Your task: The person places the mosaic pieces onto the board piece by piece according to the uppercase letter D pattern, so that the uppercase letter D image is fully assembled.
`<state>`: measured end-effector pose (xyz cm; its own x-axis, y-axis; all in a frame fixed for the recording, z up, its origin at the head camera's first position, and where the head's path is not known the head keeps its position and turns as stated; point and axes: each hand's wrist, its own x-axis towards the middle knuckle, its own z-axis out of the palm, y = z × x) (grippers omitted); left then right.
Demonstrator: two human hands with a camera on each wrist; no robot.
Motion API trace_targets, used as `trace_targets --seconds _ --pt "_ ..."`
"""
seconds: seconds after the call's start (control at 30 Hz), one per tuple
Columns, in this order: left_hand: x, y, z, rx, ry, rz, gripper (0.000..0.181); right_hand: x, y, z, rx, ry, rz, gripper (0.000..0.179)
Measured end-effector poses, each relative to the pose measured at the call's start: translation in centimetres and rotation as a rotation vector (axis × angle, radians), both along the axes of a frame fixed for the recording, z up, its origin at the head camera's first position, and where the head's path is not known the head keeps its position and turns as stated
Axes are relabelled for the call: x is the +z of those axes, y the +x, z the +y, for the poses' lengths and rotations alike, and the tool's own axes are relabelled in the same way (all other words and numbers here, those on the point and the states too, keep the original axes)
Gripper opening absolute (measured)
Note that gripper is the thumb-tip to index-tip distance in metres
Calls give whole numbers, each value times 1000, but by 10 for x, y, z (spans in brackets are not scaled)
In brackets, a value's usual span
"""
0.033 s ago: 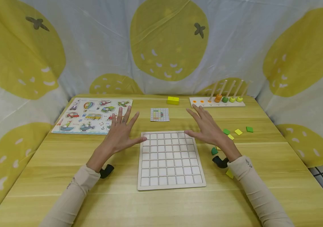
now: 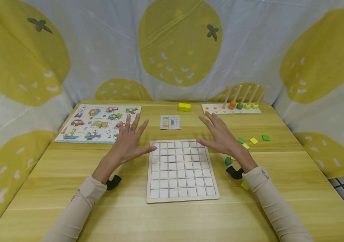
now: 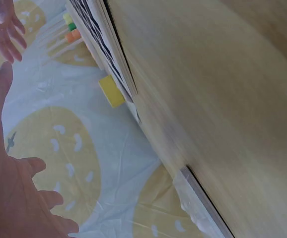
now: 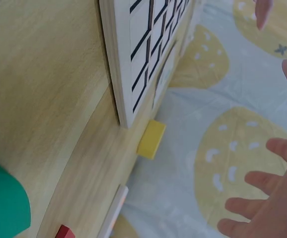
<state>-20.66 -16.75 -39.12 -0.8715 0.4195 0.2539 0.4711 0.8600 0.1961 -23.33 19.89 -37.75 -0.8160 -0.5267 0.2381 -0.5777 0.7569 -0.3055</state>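
Observation:
Both hands hover over the table with fingers spread, holding nothing. My left hand [image 2: 126, 144] is by the far left corner of a pale wooden grid board [image 2: 183, 199], its thumb overlapping the frame in the head view. Near the far right corner is my right hand [image 2: 220, 137], its thumb pointing in toward the board. White squares fill the board's grid. Beyond it lies a small printed grid card [image 2: 170, 122] with a coloured pattern. Several green and yellow tiles [image 2: 254, 140] are scattered around the right forearm, some partly hidden by it.
A vehicle picture puzzle [image 2: 78, 129] lies at the back left, partly behind the left hand. At the back stand a yellow block [image 2: 184, 107] and, farther right, a peg board [image 2: 250, 112] with upright sticks and coloured beads. A patterned cloth [image 2: 108, 43] hangs behind the table.

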Motion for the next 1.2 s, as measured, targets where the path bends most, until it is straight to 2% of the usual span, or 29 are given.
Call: trace_targets --seconds 0.23,0.33,0.47,0.67,0.87,1.0,1.2 --pt "3 -1 2 -4 -16 -12 101 4 -2 4 -10 1 6 83" --pt "6 -1 1 -15 -5 -40 102 7 -3 7 -13 -14 -6 82" --pt "5 1 1 -44 25 -138 107 13 -5 15 -31 -54 -61 79" --pt "0 3 2 -114 80 -335 118 21 -12 41 -76 -123 -126 74" --pt "-6 3 3 -183 149 -533 126 15 -22 82 -161 -134 -233 67" --pt "-11 3 3 -195 153 -592 127 6 -23 108 -197 -134 -317 59" --pt "-14 1 1 -205 135 -621 124 -11 -20 135 -224 -82 -412 47"
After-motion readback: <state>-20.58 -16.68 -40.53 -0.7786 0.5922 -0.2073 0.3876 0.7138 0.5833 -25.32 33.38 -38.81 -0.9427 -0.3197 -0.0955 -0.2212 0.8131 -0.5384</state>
